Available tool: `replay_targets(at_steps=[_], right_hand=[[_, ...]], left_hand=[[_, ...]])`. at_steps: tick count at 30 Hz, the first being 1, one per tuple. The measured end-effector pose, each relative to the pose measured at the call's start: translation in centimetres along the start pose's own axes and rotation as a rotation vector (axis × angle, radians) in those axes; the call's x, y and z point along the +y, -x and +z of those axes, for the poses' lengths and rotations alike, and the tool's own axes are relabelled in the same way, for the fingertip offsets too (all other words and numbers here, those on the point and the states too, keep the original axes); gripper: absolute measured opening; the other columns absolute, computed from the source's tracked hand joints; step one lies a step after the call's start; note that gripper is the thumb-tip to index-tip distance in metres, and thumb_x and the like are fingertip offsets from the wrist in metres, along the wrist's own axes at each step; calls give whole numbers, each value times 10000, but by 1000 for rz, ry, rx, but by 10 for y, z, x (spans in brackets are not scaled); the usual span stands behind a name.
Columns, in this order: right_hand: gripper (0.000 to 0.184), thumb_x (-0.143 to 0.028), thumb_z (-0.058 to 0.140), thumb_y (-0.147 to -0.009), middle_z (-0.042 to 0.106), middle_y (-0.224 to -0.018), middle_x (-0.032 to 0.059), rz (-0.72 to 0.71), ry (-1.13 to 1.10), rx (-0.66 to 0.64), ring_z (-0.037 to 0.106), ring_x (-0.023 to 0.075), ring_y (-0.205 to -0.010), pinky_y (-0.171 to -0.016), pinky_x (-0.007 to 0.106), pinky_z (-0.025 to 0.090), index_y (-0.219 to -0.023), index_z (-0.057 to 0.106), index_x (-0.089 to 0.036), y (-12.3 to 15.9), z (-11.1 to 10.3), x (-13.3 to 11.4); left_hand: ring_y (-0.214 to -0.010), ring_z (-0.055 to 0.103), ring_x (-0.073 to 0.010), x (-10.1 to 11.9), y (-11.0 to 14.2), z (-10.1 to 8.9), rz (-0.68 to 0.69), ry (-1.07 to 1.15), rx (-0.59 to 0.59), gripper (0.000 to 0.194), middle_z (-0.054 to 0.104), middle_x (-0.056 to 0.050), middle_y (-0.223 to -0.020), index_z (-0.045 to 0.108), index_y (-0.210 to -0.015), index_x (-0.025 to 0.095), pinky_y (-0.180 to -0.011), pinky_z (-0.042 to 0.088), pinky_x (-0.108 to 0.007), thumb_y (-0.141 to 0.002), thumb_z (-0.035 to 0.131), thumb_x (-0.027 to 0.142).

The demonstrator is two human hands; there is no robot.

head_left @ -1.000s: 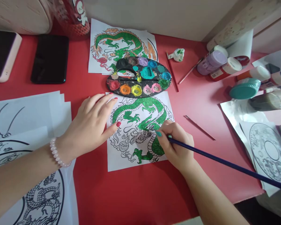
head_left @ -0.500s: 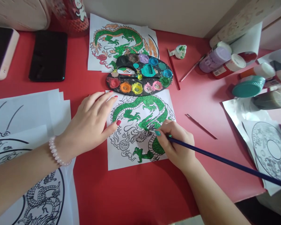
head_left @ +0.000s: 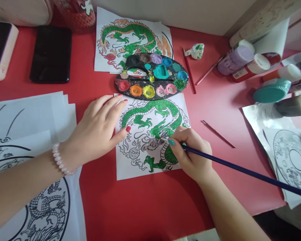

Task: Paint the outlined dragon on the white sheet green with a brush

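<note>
My right hand [head_left: 192, 152] pinches a long dark-blue paintbrush [head_left: 230, 169], its tip touching the dragon's head on a white sheet. That sheet, a dragon line drawing [head_left: 130, 169], has the body and legs painted green, while the flames, ball and belly bands are uncoloured. Spread flat, my left hand [head_left: 102, 125] rests across the sheet's left edge with its fingers apart. Just above the sheet lies a black paint palette [head_left: 120, 80] with several wells of coloured paint, its lower rim over the sheet's top edge.
Behind the palette is another painted dragon sheet [head_left: 100, 63]. A black phone [head_left: 51, 55] and printed sheets [head_left: 40, 110] are at left. Thin brushes [head_left: 218, 134], a crumpled tissue [head_left: 197, 52], paint bottles [head_left: 237, 58] and a teal-lidded jar [head_left: 272, 90] are at right, on the red table [head_left: 140, 207].
The view has shifted slightly, so everything sits a little differently in the picture. The brush tip stays at the dragon's head, and my left hand stays flat on the sheet.
</note>
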State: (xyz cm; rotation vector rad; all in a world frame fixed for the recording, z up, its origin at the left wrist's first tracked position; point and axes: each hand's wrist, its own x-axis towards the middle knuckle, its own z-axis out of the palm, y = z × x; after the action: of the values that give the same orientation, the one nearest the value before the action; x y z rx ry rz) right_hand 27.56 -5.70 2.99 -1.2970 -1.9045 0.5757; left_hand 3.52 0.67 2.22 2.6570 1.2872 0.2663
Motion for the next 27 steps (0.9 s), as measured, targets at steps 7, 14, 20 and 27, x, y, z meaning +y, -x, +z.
replay_targets(at_steps=[7,14,20,27], right_hand=[[185,-168,507,-888,417,-608,-40,2,23,-5,378,56,-533,-493,197,339,-742,397,-195,1,0,0],[178,-170,521,-880,420,-626,-34,16,-7,-6,380,58,-551,-513,203,340,-746,405,-193,1,1,1],[175,-159,523,-877,417,-631,-34,6,-10,-11,380,58,-561,-524,203,336,-753,404,-192,3,2,2],[179,-164,514,-881,413,-621,-34,-9,1,4,369,58,-540,-502,207,328,-748,399,-194,1,2,1]], left_hand=[[-1360,285,-324,0,0,0,0,1,-1,585,334,-150,-1473,282,-1412,86,-1143,245,-488,-935,351,419],[-1353,294,-320,0,0,1,8,-17,6,591,348,-155,-1461,289,-1407,71,-1143,246,-473,-939,342,428],[-1356,286,-328,-1,0,0,2,-5,-6,605,342,-169,-1465,297,-1404,51,-1148,235,-480,-936,339,433],[-1370,266,-327,-1,-1,1,-18,34,-15,593,327,-142,-1475,274,-1416,108,-1152,223,-499,-927,361,431]])
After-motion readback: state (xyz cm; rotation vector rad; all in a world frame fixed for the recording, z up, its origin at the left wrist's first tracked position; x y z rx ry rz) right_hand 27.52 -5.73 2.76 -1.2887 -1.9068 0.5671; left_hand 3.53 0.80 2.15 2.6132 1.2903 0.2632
